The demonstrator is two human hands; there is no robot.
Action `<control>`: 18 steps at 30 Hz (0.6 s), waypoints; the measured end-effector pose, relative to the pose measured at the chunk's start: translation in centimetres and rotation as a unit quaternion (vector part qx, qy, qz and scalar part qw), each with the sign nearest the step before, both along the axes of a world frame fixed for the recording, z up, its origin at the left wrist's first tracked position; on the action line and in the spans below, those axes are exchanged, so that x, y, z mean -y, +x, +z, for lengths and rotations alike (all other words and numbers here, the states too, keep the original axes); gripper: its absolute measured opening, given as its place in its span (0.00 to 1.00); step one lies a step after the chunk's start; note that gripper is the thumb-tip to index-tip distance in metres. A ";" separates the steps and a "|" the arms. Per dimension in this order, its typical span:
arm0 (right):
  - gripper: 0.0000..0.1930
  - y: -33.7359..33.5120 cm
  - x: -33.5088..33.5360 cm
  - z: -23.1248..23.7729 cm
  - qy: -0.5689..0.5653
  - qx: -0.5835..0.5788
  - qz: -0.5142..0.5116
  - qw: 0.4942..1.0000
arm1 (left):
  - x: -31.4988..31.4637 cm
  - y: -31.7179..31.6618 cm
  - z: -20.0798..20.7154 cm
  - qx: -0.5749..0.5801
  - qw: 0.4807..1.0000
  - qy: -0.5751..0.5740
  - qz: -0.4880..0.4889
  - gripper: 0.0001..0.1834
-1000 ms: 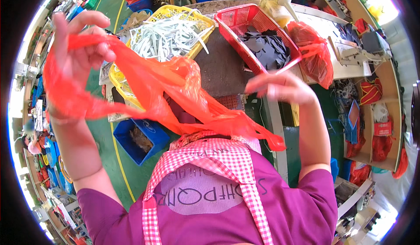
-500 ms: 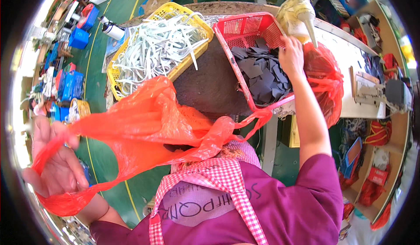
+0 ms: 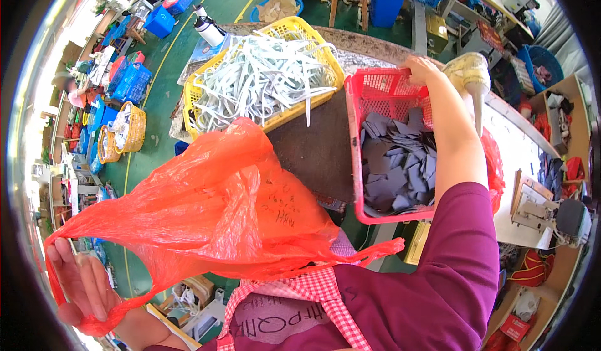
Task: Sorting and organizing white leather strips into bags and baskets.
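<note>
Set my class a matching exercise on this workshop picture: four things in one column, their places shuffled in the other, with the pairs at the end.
Column one
1. Left hand
2. Right hand
3. White strips
4. Dark grey pieces

Column two
A. heaped in the yellow basket
B. in the handle loop of the red plastic bag
C. lying inside the red basket
D. at the red basket's far rim

Pairs: 1-B, 2-D, 3-A, 4-C
</note>
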State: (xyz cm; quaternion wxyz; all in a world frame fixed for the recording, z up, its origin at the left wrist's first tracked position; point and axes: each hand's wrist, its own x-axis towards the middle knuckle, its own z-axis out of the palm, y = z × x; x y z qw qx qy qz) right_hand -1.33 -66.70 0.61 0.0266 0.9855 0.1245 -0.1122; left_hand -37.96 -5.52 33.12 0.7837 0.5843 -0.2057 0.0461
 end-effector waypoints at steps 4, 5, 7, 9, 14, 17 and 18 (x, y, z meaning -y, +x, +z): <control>0.27 -1.1 0.4 5.7 0.003 -0.112 -0.049 0.992 | -1.3 -1.3 -0.3 -0.009 0.995 0.014 -0.096 0.51; 0.25 -2.0 0.9 7.2 0.024 -0.105 -0.040 0.993 | -2.2 -2.0 -0.4 0.004 0.998 0.038 -0.058 0.56; 0.23 -4.0 1.5 10.7 0.051 -0.076 -0.047 0.995 | -1.2 1.9 -0.3 0.119 0.950 0.106 -0.269 0.69; 0.20 -8.3 3.4 13.3 0.009 -0.048 -0.193 0.980 | -1.4 2.1 -0.4 0.180 0.959 0.157 -0.156 0.63; 0.11 -25.0 8.1 15.9 0.388 -0.006 -0.356 0.850 | -2.8 4.4 0.8 0.110 0.885 0.394 0.222 0.34; 0.13 -36.6 6.1 16.7 0.488 0.079 -0.406 0.769 | 0.6 7.0 -0.4 0.154 0.892 0.414 0.095 0.28; 0.13 -40.1 4.6 17.5 0.523 0.080 -0.458 0.715 | 1.0 6.8 -0.2 0.107 0.956 0.274 -0.005 0.30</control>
